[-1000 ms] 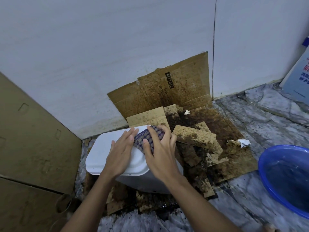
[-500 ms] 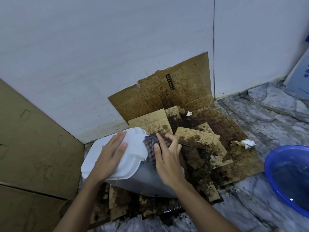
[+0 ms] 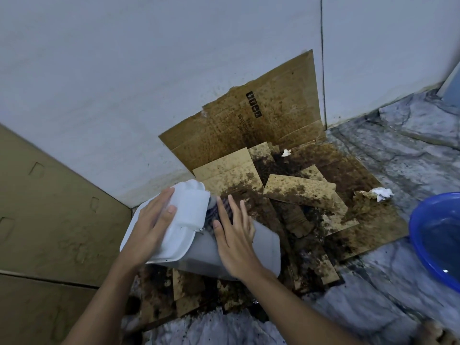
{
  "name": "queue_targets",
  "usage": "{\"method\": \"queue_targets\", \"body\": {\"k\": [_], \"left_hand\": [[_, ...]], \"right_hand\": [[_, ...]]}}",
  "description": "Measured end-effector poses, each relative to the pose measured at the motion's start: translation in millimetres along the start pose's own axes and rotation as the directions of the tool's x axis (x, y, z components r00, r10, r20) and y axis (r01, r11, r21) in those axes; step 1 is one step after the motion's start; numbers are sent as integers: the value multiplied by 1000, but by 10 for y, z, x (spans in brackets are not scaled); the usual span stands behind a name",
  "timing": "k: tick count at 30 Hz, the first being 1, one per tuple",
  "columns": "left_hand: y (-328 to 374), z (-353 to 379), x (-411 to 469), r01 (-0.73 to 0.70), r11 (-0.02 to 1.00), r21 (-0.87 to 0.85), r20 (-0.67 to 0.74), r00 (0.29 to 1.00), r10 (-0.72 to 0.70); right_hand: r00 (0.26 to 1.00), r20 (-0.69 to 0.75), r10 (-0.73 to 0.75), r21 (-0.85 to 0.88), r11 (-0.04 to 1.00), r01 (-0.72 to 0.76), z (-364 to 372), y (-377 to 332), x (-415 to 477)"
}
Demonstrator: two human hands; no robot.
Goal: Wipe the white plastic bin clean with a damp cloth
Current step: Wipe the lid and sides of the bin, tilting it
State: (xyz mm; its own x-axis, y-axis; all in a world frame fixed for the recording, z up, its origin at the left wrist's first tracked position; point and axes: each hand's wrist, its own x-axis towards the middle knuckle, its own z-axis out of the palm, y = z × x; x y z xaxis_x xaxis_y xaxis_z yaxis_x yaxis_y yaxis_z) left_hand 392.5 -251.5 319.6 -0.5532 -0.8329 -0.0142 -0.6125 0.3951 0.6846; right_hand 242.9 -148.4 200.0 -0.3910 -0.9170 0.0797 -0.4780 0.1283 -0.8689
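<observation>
The white plastic bin (image 3: 263, 247) leans to the left on stained cardboard, with its white lid (image 3: 179, 235) facing me. My left hand (image 3: 149, 225) lies flat on the lid with straight fingers. My right hand (image 3: 234, 235) presses a checked cloth (image 3: 215, 215) against the bin's grey side just below the lid. Most of the cloth is hidden under my fingers.
Dirty, wet cardboard (image 3: 311, 200) covers the floor and leans on the white wall behind the bin. A blue basin (image 3: 438, 235) with water stands at the right edge. Brown panels (image 3: 49, 220) close off the left. Crumpled tissue (image 3: 380, 192) lies on the cardboard.
The bin has tipped further left, so its side now shows. My right hand slid with the cloth from the lid's top down onto the side. My left hand stayed on the lid.
</observation>
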Motion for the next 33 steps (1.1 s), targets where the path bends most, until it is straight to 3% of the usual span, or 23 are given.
{"method": "queue_targets", "body": {"k": [3,6,11,19,25,33], "left_hand": [[159,-36,24,-8,1000,-23,-9,1000,8],[351,35,48,-104,993,54,-6,994,105],[312,178,128,-178,951,251,39,984,174],[281,98,105,-203,943,264,96,978,184],[226,81,76,-170,942,288,46,985,164],[184,26,91,-137,957,256,1,990,141]], "right_hand": [[1000,-9,-14,108,994,15,69,-14,21],[1000,24,-6,182,983,2,94,-47,21],[999,27,-20,174,985,15,116,-94,36],[999,26,-33,149,988,28,156,-196,11],[998,-11,-63,140,988,63,218,-94,93],[985,-63,160,115,982,-152,300,809,197]]}}
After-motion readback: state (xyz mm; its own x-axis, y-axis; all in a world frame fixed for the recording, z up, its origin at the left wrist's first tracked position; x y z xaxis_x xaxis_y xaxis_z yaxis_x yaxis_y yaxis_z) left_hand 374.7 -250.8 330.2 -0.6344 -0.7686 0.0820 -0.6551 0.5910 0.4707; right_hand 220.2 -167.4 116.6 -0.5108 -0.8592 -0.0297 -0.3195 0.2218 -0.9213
